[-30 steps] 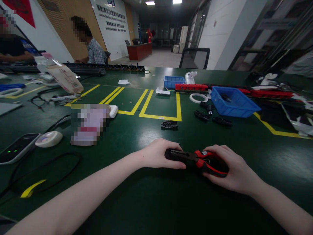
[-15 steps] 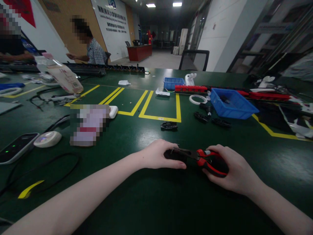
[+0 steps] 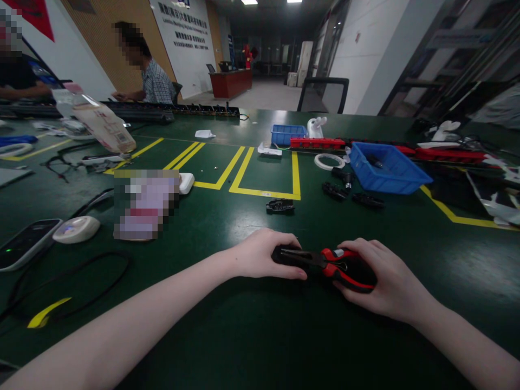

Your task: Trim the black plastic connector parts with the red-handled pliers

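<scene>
My right hand [image 3: 376, 281] is closed round the red and black handles of a pair of pliers [image 3: 331, 264]. The plier jaws point left and lie over a black part [image 3: 289, 257], which my left hand [image 3: 268, 254] grips between thumb and fingers. Details of the black part are too dark to make out. Beyond my hands, a small black piece [image 3: 280, 206] rests on the green table [image 3: 227, 336]. Further right lie two similar black pieces [image 3: 334, 190] [image 3: 368, 201] and a black fitting [image 3: 343, 176].
A blue bin [image 3: 390, 176] stands at the right, with a smaller blue basket [image 3: 288, 134] behind. Red strips [image 3: 319, 143] run along the back. At the left are a phone [image 3: 142, 208], a bottle [image 3: 103, 124], a white roll [image 3: 76, 229] and cables. People sit across the table.
The pliers have shifted slightly left, their jaws now lying further over the black part. Both hands keep their holds. The seated person's raised hand has lowered.
</scene>
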`<state>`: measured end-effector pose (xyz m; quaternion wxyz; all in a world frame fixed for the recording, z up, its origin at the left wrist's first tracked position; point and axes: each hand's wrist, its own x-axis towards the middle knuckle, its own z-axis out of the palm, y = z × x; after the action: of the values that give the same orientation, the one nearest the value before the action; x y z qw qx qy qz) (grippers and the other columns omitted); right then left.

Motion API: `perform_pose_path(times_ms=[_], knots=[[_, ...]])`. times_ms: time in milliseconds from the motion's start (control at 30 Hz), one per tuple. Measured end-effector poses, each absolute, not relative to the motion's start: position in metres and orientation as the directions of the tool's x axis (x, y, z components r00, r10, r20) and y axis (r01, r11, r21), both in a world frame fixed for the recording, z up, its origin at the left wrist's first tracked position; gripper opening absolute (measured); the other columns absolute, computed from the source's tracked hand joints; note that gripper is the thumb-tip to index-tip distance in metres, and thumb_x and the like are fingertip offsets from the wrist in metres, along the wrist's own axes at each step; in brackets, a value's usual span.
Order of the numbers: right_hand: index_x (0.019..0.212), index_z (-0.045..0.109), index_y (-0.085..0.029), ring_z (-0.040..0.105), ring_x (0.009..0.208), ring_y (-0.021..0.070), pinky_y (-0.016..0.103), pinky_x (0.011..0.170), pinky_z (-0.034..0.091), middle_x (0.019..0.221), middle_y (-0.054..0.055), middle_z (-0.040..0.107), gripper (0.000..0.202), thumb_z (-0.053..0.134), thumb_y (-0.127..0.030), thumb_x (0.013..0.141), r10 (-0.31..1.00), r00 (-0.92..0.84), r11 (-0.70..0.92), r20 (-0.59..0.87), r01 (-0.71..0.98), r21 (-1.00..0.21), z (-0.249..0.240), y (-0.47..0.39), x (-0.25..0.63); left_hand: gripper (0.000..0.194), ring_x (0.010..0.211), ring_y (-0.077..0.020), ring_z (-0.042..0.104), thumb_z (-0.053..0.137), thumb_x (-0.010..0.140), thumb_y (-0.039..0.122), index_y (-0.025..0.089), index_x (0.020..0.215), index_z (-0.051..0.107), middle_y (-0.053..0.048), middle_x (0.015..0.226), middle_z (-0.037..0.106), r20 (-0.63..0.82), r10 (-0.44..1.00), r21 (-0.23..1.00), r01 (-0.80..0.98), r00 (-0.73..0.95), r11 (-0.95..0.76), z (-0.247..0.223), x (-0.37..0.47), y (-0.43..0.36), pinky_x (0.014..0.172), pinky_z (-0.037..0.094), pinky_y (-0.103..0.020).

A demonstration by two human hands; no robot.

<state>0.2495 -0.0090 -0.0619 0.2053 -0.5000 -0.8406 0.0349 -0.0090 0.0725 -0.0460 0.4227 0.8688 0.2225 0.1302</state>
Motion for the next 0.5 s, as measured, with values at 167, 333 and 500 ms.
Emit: perform_pose_path(times_ms=[167, 333, 500], knots=[[0.112, 0.050, -0.019, 0.061, 0.079, 0.0226, 0.037, 0.066, 0.051, 0.095, 0.009, 0.064, 0.047, 0.065, -0.035, 0.071, 0.837, -0.440, 0.525, 0.326, 0.813, -0.250, -0.0640, -0.0092, 0.2509, 0.034, 0.072, -0.0139, 0.060, 0.067, 0.078, 0.044, 0.015, 0.096, 0.063, -0.001, 0.083, 0.065, 0.031, 0.483, 0.788, 0.276, 0.875, -0.551, -0.0447, -0.0089, 0.0728, 0.061, 0.041, -0.023], [0.109, 0.052, -0.019, 0.063, 0.079, 0.0215, 0.035, 0.067, 0.053, 0.094, 0.008, 0.066, 0.044, 0.064, -0.036, 0.071, 0.855, -0.430, 0.507, 0.291, 0.812, -0.289, -0.0631, -0.0100, 0.2493, 0.033, 0.076, -0.0137, 0.061, 0.070, 0.077, 0.038, 0.016, 0.100, 0.060, -0.001, 0.088, 0.065, 0.087, 0.519, 0.803, 0.249, 0.850, -0.542, -0.0458, -0.0086, 0.0718, 0.064, 0.042, -0.023], [0.106, 0.054, -0.021, 0.065, 0.079, 0.0207, 0.034, 0.068, 0.055, 0.094, 0.006, 0.067, 0.039, 0.064, -0.034, 0.070, 0.893, -0.384, 0.447, 0.234, 0.819, -0.361, -0.0594, -0.0107, 0.2465, 0.033, 0.078, -0.0144, 0.060, 0.070, 0.078, 0.035, 0.016, 0.103, 0.058, -0.001, 0.089, 0.064, 0.107, 0.547, 0.796, 0.259, 0.830, -0.548, -0.0465, -0.0087, 0.0710, 0.066, 0.043, -0.024]])
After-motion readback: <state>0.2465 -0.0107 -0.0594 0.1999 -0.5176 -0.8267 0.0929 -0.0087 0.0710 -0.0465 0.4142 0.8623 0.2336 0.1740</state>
